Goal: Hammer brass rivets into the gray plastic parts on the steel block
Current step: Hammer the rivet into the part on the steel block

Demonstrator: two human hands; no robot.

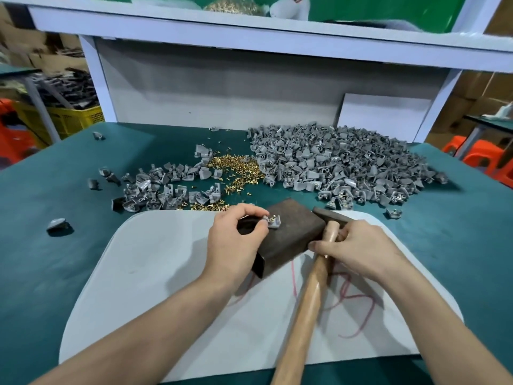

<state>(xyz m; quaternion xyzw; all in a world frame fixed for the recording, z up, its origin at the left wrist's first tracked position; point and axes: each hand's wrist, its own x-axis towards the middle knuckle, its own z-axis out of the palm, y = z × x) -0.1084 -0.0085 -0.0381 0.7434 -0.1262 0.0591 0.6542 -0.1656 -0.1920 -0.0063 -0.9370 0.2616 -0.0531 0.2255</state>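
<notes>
- At the far left, beyond the table, I see a yellow crate (63, 118) with dark scrap above it.
- The green table mat (41, 273) carries a few stray gray pieces along its left side, one lying alone near the edge (57, 225).
- A smaller heap of gray plastic parts (166, 190) lies left of centre, just beyond a white sheet (152, 273) spread over the mat.
- A loose scatter of brass rivets (236, 169) lies between that heap and the bigger one, with some rivets spilling toward the sheet's far edge.
- My left hand (236, 240) has its fingers curled, thumb and fingertips pinching one gray plastic part (273, 221) that rests on top of the steel block (291, 237); a brass rivet stands in that part.
- The steel block, dark and rusty, sits on the white sheet at centre, tilted diagonally to my view.
- The hammer (313, 287) lies with its dark head just beside the block's right side; I cannot tell whether they touch. Its wooden handle runs back toward me.
- My right hand (358, 248) is wrapped around the handle, close under the head.
- Red scribble (355, 301) marks the sheet beneath that hand.
- The large pile of gray parts (341, 159) fills the mat's far right.
- Orange stools (483, 159) stand beyond the table's right edge.
</notes>
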